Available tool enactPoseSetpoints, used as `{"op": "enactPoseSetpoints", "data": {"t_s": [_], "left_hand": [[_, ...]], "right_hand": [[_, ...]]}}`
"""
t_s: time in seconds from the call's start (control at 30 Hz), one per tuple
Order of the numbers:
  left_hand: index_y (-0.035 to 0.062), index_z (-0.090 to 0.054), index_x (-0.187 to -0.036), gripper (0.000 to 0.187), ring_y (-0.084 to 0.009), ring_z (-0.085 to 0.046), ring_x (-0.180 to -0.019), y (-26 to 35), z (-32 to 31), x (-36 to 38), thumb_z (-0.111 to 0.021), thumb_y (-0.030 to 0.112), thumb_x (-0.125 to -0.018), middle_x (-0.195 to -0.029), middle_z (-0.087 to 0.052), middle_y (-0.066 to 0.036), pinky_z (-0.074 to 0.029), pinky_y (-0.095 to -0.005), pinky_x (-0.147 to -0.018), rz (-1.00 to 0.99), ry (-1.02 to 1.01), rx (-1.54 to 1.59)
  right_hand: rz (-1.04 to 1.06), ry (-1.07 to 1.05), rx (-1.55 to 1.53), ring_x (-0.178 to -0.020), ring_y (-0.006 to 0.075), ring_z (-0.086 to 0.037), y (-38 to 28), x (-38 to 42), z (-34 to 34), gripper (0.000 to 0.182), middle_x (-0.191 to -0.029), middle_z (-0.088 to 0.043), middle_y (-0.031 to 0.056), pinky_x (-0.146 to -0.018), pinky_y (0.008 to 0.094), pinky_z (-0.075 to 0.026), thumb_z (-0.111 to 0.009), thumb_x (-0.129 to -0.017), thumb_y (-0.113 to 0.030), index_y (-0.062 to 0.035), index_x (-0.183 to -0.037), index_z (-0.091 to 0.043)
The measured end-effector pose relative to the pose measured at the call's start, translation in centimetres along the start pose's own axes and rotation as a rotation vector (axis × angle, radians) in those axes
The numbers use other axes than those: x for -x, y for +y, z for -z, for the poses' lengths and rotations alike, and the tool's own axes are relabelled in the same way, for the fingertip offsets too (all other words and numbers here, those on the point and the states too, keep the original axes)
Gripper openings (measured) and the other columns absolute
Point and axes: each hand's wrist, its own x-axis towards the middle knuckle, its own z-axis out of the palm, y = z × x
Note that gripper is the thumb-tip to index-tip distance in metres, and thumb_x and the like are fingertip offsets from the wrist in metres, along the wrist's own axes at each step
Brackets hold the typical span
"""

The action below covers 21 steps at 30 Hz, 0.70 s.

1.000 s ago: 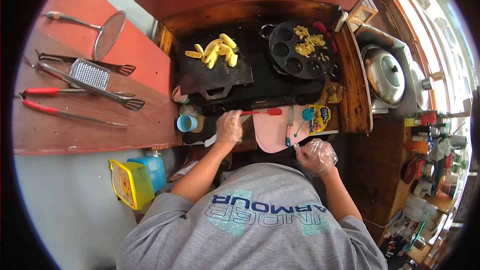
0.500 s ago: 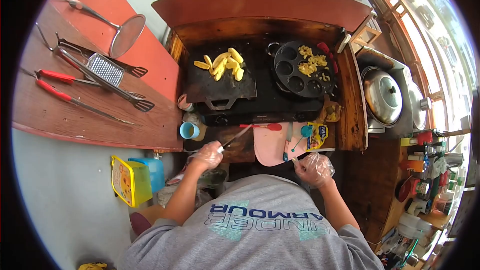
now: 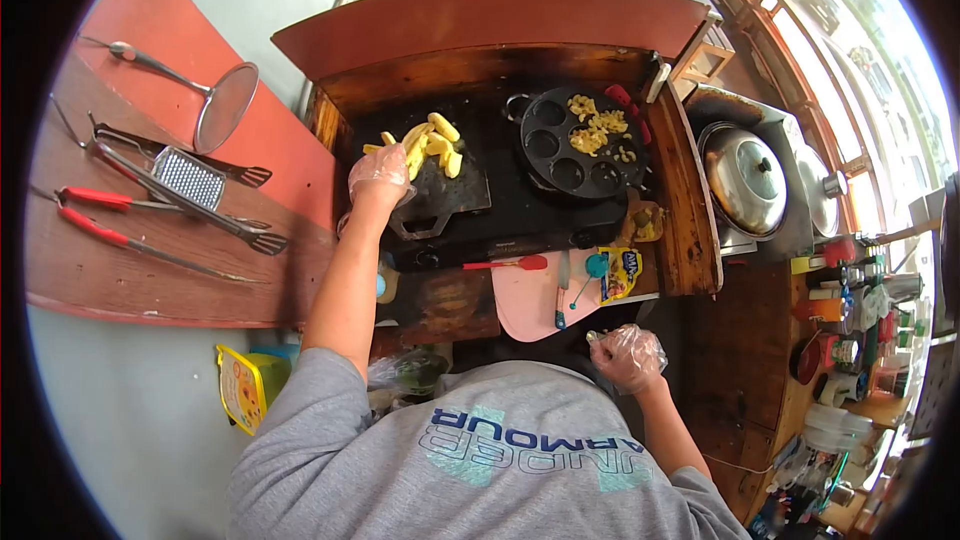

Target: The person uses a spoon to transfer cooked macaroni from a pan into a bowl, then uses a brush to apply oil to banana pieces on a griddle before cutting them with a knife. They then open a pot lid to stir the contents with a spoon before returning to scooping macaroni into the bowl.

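Observation:
My left hand (image 3: 382,177), in a clear plastic glove, is at the front-left of the flat black griddle (image 3: 455,195). Its fingers are close to the pile of yellow banana pieces (image 3: 437,145); the back of the hand hides what they do or hold. My right hand (image 3: 630,355), gloved as well, is curled shut near my body, with something small and pale at its fingertips that I cannot make out. In front of that hand lies a pink cutting board (image 3: 520,310) bearing a knife (image 3: 562,290), a teal utensil (image 3: 597,265) and a red-headed spatula (image 3: 532,263).
A round black molded pan (image 3: 568,175) holds chopped yellow pieces (image 3: 600,125). A yellow packet (image 3: 622,272) lies beside the board. On the left ledge are a grater (image 3: 190,178), tongs (image 3: 150,240) and a strainer (image 3: 225,110). A lidded pot (image 3: 745,180) stands right.
My left hand has moved forward from above the counter to the banana pieces; the long thin tool it held no longer shows. My right hand stays nearly in place.

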Motion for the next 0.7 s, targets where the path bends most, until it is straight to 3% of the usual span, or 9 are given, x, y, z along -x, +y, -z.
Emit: {"op": "enactPoseSetpoints", "data": {"t_s": [0.13, 0.17, 0.2, 0.3, 0.43, 0.5, 0.7], "left_hand": [[0.0125, -0.063, -0.124, 0.031, -0.0416, -0.07, -0.103, 0.8, -0.1, -0.8, -0.052, 0.015, -0.095, -0.109, -0.073, -0.021, -0.057, -0.0517, -0.088, -0.058, 0.035, 0.07], [0.0188, -0.058, -0.138, 0.043, -0.0419, -0.07, -0.105, 0.6, 0.4, -0.7, -0.051, 0.015, -0.096, -0.112, -0.072, -0.021, -0.056, -0.0525, -0.089, -0.06, -0.005, 0.075], [0.0188, -0.058, -0.138, 0.043, -0.0419, -0.07, -0.105, 0.0, 0.0, -0.8, -0.051, 0.015, -0.096, -0.112, -0.072, -0.021, -0.056, -0.0525, -0.089, -0.067, -0.004, 0.072], [0.0339, -0.047, -0.151, 0.055, -0.0408, -0.069, -0.107, -2.1, -1.1, -1.3, -0.049, 0.015, -0.099, -0.118, -0.07, -0.022, -0.055, -0.0532, -0.09, -0.069, -0.078, -0.01], [0.03, -0.054, -0.146, 0.05, -0.039, -0.072, -0.099, -2.4, -0.9, -1.1, -0.05, 0.014, -0.099, -0.109, -0.074, -0.018, -0.057, -0.0519, -0.085, -0.126, 0.023, -0.001], [0.0335, -0.051, -0.148, 0.048, -0.0407, -0.069, -0.105, -1.8, -0.1, -1.3, -0.049, 0.019, -0.102, -0.114, -0.07, -0.022, -0.055, -0.0532, -0.089, -0.102, -0.084, 0.0], [0.0318, -0.053, -0.148, 0.047, -0.0399, -0.07, -0.106, -1.5, -0.5, -2.5, -0.05, 0.02, -0.103, -0.114, -0.072, -0.021, -0.056, -0.0524, -0.089, -0.127, -0.141, -0.058]], "right_hand": [[-0.057, -0.017, 0.026, -0.057, 0.0341, -0.062, -0.2, 0.8, 0.3, 0.032, -0.058, -0.061, 0.0115, -0.054, 0.0494, -0.049, -0.072, -0.084, -0.025, -0.0104, -0.057, -0.063], [-0.081, -0.018, 0.029, -0.058, 0.0348, -0.062, -0.4, 0.9, 0.3, 0.032, -0.059, -0.061, 0.0122, -0.054, 0.0499, -0.049, -0.071, -0.085, -0.025, -0.0101, -0.057, -0.064], [-0.103, -0.019, 0.031, -0.058, 0.0356, -0.062, -0.5, 1.0, 0.3, 0.033, -0.059, -0.062, 0.0129, -0.055, 0.0504, -0.049, -0.071, -0.086, -0.025, -0.0097, -0.057, -0.064], [-0.112, -0.026, 0.04, -0.058, 0.0358, -0.062, -0.5, 1.3, 0.2, 0.033, -0.059, -0.062, 0.0131, -0.055, 0.0504, -0.049, -0.07, -0.086, -0.025, -0.0093, -0.058, -0.064], [-0.125, -0.052, 0.006, -0.058, 0.0359, -0.062, -0.7, 1.3, 0.2, 0.033, -0.059, -0.062, 0.0133, -0.056, 0.0505, -0.049, -0.07, -0.086, -0.025, -0.009, -0.058, -0.064], [-0.116, -0.026, 0.018, -0.057, 0.0357, -0.062, -0.7, 1.2, -0.2, 0.032, -0.059, -0.062, 0.0132, -0.056, 0.0506, -0.049, -0.07, -0.086, -0.025, -0.009, -0.058, -0.065], [-0.148, -0.058, 0.032, -0.056, 0.0352, -0.062, -1.1, 0.4, -0.2, 0.033, -0.058, -0.061, 0.013, -0.055, 0.0499, -0.049, -0.07, -0.085, -0.025, -0.0092, -0.058, -0.065]]}}
